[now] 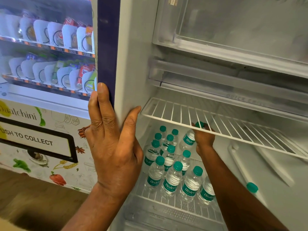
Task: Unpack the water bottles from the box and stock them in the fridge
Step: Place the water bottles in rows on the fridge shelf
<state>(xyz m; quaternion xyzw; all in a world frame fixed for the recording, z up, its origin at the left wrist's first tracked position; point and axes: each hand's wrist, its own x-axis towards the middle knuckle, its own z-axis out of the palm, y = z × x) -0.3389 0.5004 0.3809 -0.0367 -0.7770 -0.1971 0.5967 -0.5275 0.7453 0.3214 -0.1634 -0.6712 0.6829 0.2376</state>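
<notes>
— Where is the bottle (188, 139) sitting?
— It is hanging tilted just under the upper wire shelf (166, 112), towards the back of the lower shelf (148, 196). The right hand (204, 140) is curling its fingers round its upper part.
— Which step is going on?
— Stocking, I'd judge: it is joining the standing bottles (171, 180) from behind. Next it is needing a free gap, a turn upright, then a release.
— And the left hand (113, 147)?
— It is pressing straight-fingered against the fridge wall (133, 64), gripping nothing.
</notes>
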